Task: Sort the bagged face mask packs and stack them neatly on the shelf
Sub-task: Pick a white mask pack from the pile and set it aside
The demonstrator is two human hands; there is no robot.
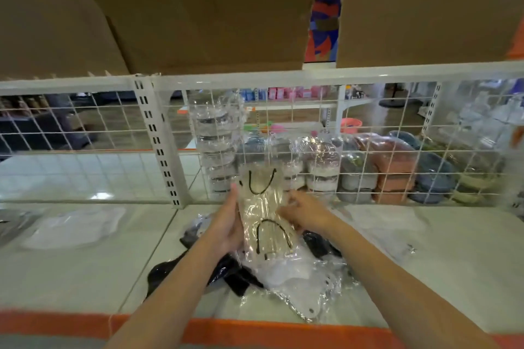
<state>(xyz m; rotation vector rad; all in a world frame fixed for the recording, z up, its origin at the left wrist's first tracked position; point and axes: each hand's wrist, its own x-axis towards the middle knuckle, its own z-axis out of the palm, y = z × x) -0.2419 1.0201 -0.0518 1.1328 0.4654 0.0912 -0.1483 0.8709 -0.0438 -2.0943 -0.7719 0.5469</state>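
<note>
I hold a clear bagged pack of beige face masks with black ear loops (pixel 265 214) upright above the shelf. My left hand (pixel 226 224) grips its left edge from behind, fingers reaching up its side. My right hand (pixel 304 214) pinches its right edge. Under it on the white shelf (pixel 85 272) lies a loose pile: black mask packs (pixel 235 275) and a white mask pack (pixel 295 283) in crinkled clear bags. Another white pack (pixel 75 228) lies flat at the left, and a white pack (pixel 388 228) lies at the right.
A white wire grid (pixel 99 147) backs the shelf, with a slotted upright post (pixel 160 144). Stacked bagged goods (pixel 320 167) stand behind the grid. Cardboard boxes (pixel 198 8) sit on the shelf above. An orange strip (pixel 255 331) edges the shelf front.
</note>
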